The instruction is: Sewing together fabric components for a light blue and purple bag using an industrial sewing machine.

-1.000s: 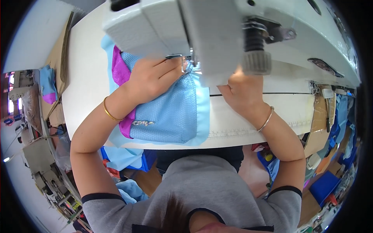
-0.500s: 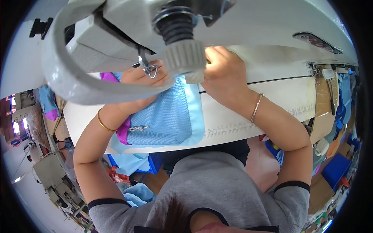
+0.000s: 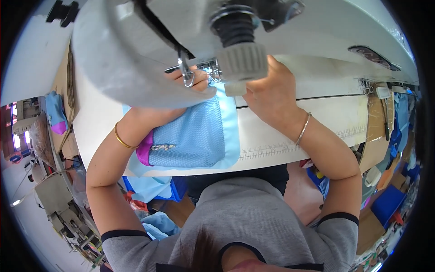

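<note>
The blue mesh cloth [image 3: 192,133] lay flat on the white table [image 3: 294,131], its upper end running in under the head of the sewing machine [image 3: 317,34] and its lower end close to the table's near edge. A band of pale blue fabric [image 3: 230,138] showed along its right side, a purple strip [image 3: 145,149] along its left, and a short speckled cord [image 3: 163,147] beside that strip.

From where I stood, the person's left hand [image 3: 168,114] rested over the upper left part of the mesh, partly hidden behind the machine's pale curved arm. Its fingers [image 3: 198,79] were bent and close together just beside the metal foot [image 3: 213,70]; I couldn't tell whether they pinched the cloth or merely pressed on it. The right hand [image 3: 273,90] was just to the right of the pale blue band, its fingertips hidden behind a ribbed grey knob [image 3: 242,62], so I couldn't make out whether it held anything.

A gold bracelet [image 3: 122,139] circled the left wrist and a silver bracelet [image 3: 304,129] the right. Below the table, light blue cloth [image 3: 147,187] hung over a blue bin [image 3: 179,189], well apart from both hands.
</note>
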`<state>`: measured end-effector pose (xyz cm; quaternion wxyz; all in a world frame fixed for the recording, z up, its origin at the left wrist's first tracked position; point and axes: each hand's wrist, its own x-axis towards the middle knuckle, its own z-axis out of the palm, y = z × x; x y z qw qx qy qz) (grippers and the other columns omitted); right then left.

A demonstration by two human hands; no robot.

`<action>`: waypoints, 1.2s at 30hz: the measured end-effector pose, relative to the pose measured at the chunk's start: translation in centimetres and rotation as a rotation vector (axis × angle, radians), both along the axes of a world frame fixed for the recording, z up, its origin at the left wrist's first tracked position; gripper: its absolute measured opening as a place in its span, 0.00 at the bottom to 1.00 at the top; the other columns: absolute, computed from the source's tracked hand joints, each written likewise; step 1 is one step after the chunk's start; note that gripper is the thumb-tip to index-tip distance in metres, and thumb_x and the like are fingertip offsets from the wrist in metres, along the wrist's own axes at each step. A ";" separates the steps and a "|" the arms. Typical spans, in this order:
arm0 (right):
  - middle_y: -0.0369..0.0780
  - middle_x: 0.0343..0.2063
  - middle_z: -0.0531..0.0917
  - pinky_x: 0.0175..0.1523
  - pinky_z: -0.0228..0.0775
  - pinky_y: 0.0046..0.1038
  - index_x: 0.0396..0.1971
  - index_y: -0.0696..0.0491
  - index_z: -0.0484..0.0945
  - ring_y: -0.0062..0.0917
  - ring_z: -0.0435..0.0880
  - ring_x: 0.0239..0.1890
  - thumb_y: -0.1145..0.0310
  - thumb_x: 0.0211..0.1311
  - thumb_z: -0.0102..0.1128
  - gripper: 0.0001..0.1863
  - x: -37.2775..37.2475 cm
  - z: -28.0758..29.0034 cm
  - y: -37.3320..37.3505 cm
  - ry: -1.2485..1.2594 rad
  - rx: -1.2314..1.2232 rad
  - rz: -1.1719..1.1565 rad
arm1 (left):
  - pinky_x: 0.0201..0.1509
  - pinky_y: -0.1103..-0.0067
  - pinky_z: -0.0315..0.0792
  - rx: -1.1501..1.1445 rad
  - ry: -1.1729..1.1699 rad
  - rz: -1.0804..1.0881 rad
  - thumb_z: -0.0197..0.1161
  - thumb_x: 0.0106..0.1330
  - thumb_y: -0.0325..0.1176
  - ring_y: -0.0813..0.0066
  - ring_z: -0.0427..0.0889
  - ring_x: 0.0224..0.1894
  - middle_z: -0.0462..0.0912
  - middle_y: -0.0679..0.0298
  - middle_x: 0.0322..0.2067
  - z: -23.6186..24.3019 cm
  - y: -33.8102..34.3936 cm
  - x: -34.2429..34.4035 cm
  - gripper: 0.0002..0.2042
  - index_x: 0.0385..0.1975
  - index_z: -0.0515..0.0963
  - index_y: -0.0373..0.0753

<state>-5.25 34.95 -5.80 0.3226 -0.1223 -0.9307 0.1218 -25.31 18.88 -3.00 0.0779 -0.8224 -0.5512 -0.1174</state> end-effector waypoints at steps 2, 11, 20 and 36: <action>0.31 0.24 0.73 0.29 0.71 0.28 0.29 0.41 0.87 0.23 0.77 0.30 0.62 0.48 0.76 0.08 0.2 0.0 0.1 -0.014 0.006 0.011 | 0.55 0.66 0.80 0.043 -0.084 0.079 0.70 0.53 0.26 0.58 0.85 0.48 0.85 0.58 0.46 -1.4 -0.4 -0.2 0.20 0.49 0.82 0.40; 0.31 0.24 0.73 0.29 0.71 0.28 0.30 0.41 0.87 0.23 0.77 0.30 0.63 0.47 0.77 0.09 0.3 0.0 0.0 -0.058 -0.003 0.000 | 0.35 0.70 0.74 0.192 0.128 0.018 0.69 0.48 0.28 0.61 0.86 0.43 0.87 0.60 0.39 0.0 0.7 0.5 0.16 0.40 0.84 0.39; 0.31 0.24 0.73 0.30 0.71 0.28 0.32 0.41 0.88 0.23 0.77 0.30 0.64 0.45 0.77 0.11 0.6 -0.3 -0.1 -0.052 -0.079 0.062 | 0.25 0.74 0.66 0.120 0.044 0.069 0.73 0.53 0.27 0.66 0.82 0.30 0.83 0.62 0.29 0.4 0.4 0.7 0.13 0.40 0.85 0.40; 0.30 0.24 0.73 0.31 0.71 0.27 0.30 0.41 0.87 0.22 0.78 0.32 0.63 0.46 0.75 0.08 -0.3 -0.6 -0.5 -0.007 -0.090 0.049 | 0.40 0.70 0.84 0.115 0.018 0.066 0.70 0.57 0.27 0.61 0.89 0.40 0.87 0.55 0.44 -0.2 -0.6 -0.4 0.20 0.52 0.82 0.40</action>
